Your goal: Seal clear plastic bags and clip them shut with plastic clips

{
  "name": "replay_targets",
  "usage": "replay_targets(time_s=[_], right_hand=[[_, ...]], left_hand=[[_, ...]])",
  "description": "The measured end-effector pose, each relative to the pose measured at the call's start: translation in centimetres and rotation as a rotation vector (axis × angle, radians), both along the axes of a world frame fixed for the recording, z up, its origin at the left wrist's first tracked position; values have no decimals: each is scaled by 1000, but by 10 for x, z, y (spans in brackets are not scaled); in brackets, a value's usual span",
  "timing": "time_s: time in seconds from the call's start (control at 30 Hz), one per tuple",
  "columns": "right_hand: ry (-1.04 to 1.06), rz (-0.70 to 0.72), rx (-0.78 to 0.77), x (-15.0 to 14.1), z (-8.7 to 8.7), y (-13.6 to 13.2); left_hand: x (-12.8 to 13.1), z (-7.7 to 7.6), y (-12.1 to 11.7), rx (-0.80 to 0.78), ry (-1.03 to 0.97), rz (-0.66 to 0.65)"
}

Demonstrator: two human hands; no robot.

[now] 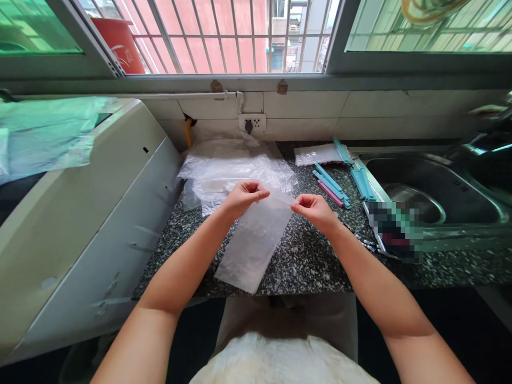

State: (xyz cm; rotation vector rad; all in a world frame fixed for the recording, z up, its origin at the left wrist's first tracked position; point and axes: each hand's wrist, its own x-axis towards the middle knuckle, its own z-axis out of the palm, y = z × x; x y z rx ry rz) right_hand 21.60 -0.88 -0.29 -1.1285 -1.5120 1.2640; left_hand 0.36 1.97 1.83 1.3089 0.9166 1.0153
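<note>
A clear plastic bag (254, 240) hangs over the speckled granite counter (308, 261), held by its top edge. My left hand (242, 196) pinches the bag's upper left corner, fingers closed. The upper right corner is pinched by my right hand (314, 209), also closed. The bag slants down toward me and to the left, its lower end near the counter's front edge.
A pile of clear plastic bags (232, 170) lies behind my hands. Several blue and pink sealing clips (332, 184) and another bag (316, 154) sit to the right, beside a steel sink (436, 186). A white appliance (80, 213) stands on the left. A wall socket (252, 124) is at the back.
</note>
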Motion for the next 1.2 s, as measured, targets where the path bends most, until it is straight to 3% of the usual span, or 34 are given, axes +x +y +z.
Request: replay_targets(time_s=[0.43,0.7,1.0,1.2], right_hand=[[-106,51,10,6,5,2],[-172,115,47,-1,6,-4],[-154,15,106,0,8,-4],[-117,-44,87,6,11,0]], left_hand=[[1,-3,-1,-15,15,-15],[22,-11,-13,7,79,-170],[21,-14,-13,146,265,-122],[19,-7,-15,107,285,-112]])
